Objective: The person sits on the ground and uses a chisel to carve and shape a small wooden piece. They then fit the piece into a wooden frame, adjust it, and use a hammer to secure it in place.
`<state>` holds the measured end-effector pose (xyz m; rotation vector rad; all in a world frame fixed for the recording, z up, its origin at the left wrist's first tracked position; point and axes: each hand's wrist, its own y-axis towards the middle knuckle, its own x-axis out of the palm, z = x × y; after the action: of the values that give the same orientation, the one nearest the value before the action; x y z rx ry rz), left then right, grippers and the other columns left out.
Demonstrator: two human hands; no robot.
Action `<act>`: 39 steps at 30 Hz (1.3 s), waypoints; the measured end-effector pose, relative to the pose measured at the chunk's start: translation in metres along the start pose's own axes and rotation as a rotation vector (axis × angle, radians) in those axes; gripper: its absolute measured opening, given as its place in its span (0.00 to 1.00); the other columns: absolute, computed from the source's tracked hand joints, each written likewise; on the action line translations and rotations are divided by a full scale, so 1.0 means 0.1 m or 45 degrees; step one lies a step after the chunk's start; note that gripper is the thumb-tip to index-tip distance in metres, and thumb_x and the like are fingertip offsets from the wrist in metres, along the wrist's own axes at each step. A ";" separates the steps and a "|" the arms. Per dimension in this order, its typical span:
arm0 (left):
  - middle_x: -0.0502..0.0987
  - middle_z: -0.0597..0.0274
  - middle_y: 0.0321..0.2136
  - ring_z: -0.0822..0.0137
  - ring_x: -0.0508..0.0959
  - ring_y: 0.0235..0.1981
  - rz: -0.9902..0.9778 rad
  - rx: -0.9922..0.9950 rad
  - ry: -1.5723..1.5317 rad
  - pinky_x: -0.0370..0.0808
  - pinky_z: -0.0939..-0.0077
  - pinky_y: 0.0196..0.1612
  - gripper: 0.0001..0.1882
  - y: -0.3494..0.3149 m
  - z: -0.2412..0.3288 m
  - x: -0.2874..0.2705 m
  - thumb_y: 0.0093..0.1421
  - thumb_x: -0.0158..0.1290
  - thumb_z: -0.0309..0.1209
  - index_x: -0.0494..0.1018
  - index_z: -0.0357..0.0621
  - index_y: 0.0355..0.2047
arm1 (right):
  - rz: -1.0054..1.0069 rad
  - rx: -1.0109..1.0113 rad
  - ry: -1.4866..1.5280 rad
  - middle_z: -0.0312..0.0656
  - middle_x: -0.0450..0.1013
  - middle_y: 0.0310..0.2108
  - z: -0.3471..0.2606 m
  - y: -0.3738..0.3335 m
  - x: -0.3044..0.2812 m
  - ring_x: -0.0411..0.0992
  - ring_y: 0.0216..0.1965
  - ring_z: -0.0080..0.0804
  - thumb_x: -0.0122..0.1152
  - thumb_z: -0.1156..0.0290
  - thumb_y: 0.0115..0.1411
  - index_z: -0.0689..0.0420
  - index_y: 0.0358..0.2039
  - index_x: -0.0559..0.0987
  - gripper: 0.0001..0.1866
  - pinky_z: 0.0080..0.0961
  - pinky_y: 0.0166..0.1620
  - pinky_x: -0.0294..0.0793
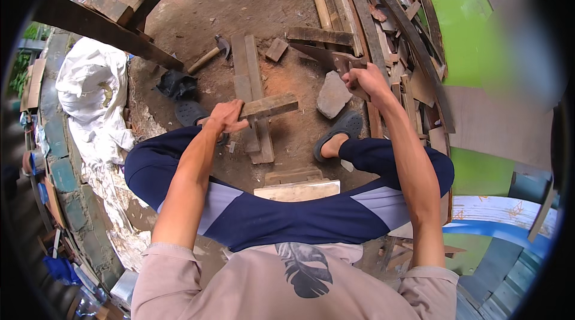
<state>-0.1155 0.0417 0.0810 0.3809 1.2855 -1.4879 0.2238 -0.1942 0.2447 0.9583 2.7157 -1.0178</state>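
Observation:
My left hand [225,117] grips the left end of a short wooden board [271,105]. That board lies crosswise over longer planks [254,74] on the ground. Off to the right, my right hand [366,82] is closed around the handle of a handsaw [330,56]. The saw's blade points left and away from me, apart from the board. Beneath my right hand sits a grey stone block [333,95]. A small wood offcut [277,50] rests just left of the blade's tip.
A hammer [209,56] with a wooden handle lies beyond my left hand, near a black bag [177,84]. Long timbers and scrap wood [407,50] line the right side by a green panel [464,38]. White sacks [94,92] lie at the left. My feet flank the planks.

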 end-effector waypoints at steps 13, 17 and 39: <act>0.73 0.47 0.45 0.50 0.75 0.50 0.341 -0.001 0.014 0.73 0.56 0.50 0.37 0.24 -0.02 0.47 0.53 0.58 0.51 0.65 0.37 0.56 | 0.487 -0.372 -0.756 0.56 0.80 0.38 0.72 -0.37 -0.26 0.80 0.39 0.53 0.61 0.61 0.67 0.61 0.47 0.71 0.17 0.43 0.42 0.77; 0.70 0.52 0.48 0.55 0.72 0.53 0.305 -0.043 0.103 0.74 0.58 0.50 0.41 0.24 -0.04 0.55 0.53 0.60 0.53 0.64 0.37 0.58 | 0.490 -0.189 -1.218 0.60 0.79 0.37 1.22 0.10 -0.08 0.76 0.45 0.60 0.63 0.55 0.64 0.65 0.45 0.69 0.24 0.50 0.56 0.64; 0.44 0.42 0.73 0.47 0.45 0.75 0.055 -0.344 -0.018 0.43 0.37 0.72 0.48 0.35 0.11 0.78 0.54 0.59 0.49 0.51 0.38 0.68 | 0.633 0.387 -1.225 0.57 0.59 0.65 2.42 0.71 0.49 0.58 0.68 0.56 0.70 0.44 0.55 0.62 0.66 0.61 0.48 0.51 0.66 0.62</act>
<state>-0.1103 -0.0008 0.0065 0.2190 1.4364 -1.2576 0.1943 -0.2765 0.0030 0.8042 1.4907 -1.3263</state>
